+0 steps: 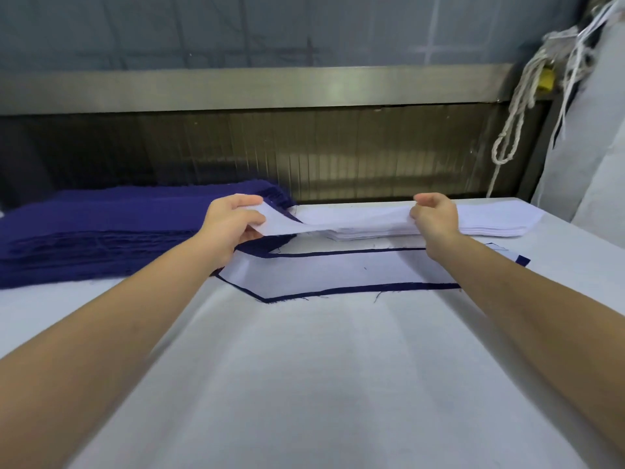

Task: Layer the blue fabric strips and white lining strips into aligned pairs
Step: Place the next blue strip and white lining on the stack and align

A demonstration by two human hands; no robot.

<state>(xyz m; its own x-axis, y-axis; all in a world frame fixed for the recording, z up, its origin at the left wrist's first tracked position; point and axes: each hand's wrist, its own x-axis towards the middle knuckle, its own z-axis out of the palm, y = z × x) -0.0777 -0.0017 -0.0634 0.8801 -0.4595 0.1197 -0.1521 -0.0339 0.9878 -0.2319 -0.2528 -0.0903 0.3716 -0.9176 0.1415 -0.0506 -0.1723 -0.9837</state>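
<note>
White lining strip (297,224) between the fingers (251,219)

Both bare forearms reach forward, well apart, the left hand (233,225) and the right hand (436,216) each pinching one white lining strip (304,225) between thumb and curled fingers.

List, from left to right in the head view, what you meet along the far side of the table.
In order: blue stack → left hand → white strip, lifted → right hand → rope, hanging at the far right.
</note>
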